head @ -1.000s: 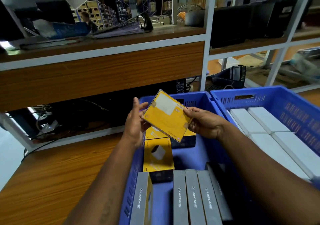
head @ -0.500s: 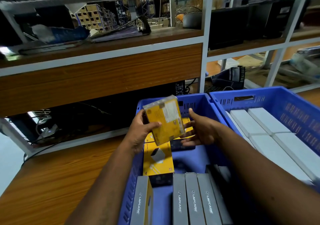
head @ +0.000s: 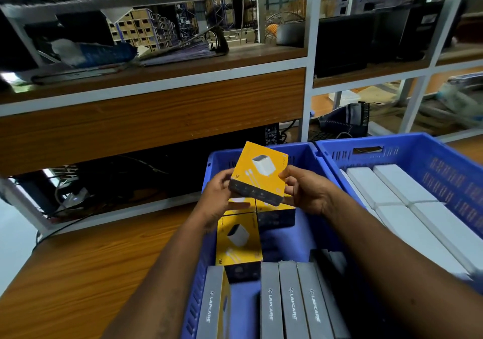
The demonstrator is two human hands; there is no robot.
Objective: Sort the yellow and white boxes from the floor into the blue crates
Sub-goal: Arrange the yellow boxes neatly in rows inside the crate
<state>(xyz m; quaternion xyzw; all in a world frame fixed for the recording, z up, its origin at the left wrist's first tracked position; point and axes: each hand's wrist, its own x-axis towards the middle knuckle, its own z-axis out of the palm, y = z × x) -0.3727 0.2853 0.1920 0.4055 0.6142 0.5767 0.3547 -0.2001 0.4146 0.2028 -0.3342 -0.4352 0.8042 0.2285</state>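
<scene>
A yellow box with a white charger picture and a dark lower band hangs over the far end of the left blue crate. My left hand grips its left side and my right hand pinches its right edge. Below it in the crate lie other yellow boxes, face up. Several grey boxes stand on edge at the crate's near end. The right blue crate holds white boxes laid flat.
Both crates sit on a wooden table. Behind it stands a metal-framed shelf with a wooden panel, cables and dark gear underneath. A white upright post rises behind the crates. Monitors sit on the shelf at right.
The yellow box has been turned over between my hands: its back with a white label faced me, now the printed front with the charger picture faces up. It stays above the left crate.
</scene>
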